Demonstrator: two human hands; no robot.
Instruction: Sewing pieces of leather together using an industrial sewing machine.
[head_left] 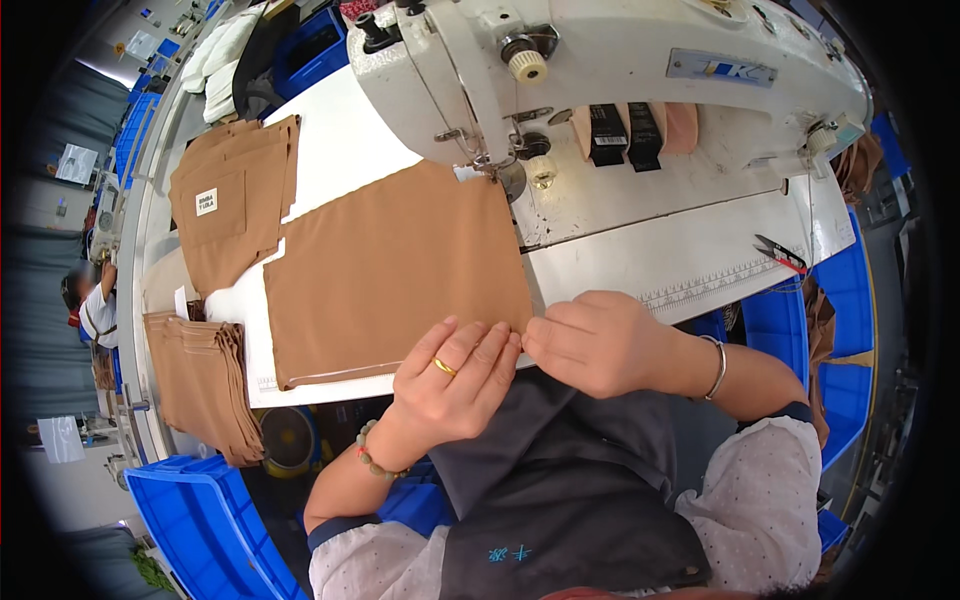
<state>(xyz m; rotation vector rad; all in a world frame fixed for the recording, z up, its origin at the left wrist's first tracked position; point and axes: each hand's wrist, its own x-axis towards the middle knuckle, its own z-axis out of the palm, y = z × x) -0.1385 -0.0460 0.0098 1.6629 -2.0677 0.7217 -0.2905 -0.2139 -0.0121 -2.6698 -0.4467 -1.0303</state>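
A brown fabric panel (pixel 390 265) lies flat on the white sewing table, its far right corner by the needle and presser foot of the sewing machine (pixel 600 50). My left hand (pixel 450 385), with a ring on one finger, is bent over the panel's near edge close to the right corner, fingertips gripping the cloth. At that corner my right hand (pixel 600 345) pinches the edge, its fingertips nearly touching the left ones. Both thumb grips are partly hidden. A light line runs along the panel's near hem.
Left of the panel lie stacked brown pieces with a sewn pocket (pixel 225 205) and folded brown pieces (pixel 200 375) overhanging the edge. Red-handled thread snips (pixel 782 254) rest at right, beyond a printed ruler. Blue bins (pixel 205 520) stand below. A person (pixel 100 310) sits far left.
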